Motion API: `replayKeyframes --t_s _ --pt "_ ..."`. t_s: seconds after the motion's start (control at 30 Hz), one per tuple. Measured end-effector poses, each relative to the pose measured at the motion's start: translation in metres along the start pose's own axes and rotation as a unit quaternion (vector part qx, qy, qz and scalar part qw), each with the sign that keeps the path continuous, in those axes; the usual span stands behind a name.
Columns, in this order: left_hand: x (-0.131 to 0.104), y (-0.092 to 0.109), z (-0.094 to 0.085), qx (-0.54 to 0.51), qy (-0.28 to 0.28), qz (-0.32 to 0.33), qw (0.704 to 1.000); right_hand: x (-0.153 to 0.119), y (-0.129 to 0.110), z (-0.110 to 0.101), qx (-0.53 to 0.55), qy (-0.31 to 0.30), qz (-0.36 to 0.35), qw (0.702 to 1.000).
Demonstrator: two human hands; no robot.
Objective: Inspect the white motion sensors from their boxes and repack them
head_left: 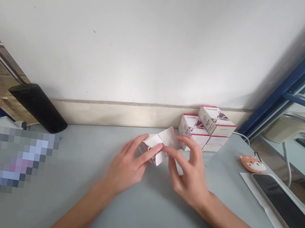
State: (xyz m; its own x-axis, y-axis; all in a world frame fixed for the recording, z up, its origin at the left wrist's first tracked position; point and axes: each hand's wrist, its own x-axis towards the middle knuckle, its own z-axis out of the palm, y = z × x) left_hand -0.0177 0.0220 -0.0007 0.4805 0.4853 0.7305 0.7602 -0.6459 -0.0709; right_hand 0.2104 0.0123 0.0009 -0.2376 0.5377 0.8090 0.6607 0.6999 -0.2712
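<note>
While the left hand (127, 166) grips a small white carton (152, 140) mid-table, its flaps standing up, the right hand (191, 176) has fingers spread at the raised flap (170, 135); they look to be touching it, but whether they pinch can't be told. Carton should be light, thin board: stiff along the edges, easily crushed on the panels, creasable at the flaps, maybe slick if coated. Best hold: opposite side walls, low, near corners. Left digit across the top partly blocks it. Stacked red-and-white cartons (206, 131) crowd the right fingers at 2 o'clock; orange animal-face case (253, 164) at 3, smartphone (284, 210) between 3 and 4, black pad (39, 107) at 9, well apart.
</note>
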Motion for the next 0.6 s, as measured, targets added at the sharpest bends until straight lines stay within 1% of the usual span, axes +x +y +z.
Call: replayKeyframes --t_s 0.1,0.2,0.33,0.47,0.6 --pt "-0.001 0.001 0.002 0.015 0.019 -0.018 1.0 0.004 -0.008 -0.012 0.012 -0.021 -0.005 1.0" --pt "-0.002 0.003 0.003 0.027 0.023 -0.025 0.999 0.007 -0.009 -0.018 0.022 -0.047 0.008 0.999" --pt "-0.001 0.005 0.002 0.028 0.025 -0.011 0.999 0.004 -0.006 -0.012 0.01 -0.079 0.038 0.996" --pt "-0.001 0.005 0.002 0.027 0.023 0.005 0.999 0.001 -0.006 -0.005 0.038 -0.084 0.078 0.993" --pt "-0.001 0.004 0.004 0.02 0.03 0.005 0.999 0.004 -0.005 -0.009 0.038 -0.089 0.069 0.993"
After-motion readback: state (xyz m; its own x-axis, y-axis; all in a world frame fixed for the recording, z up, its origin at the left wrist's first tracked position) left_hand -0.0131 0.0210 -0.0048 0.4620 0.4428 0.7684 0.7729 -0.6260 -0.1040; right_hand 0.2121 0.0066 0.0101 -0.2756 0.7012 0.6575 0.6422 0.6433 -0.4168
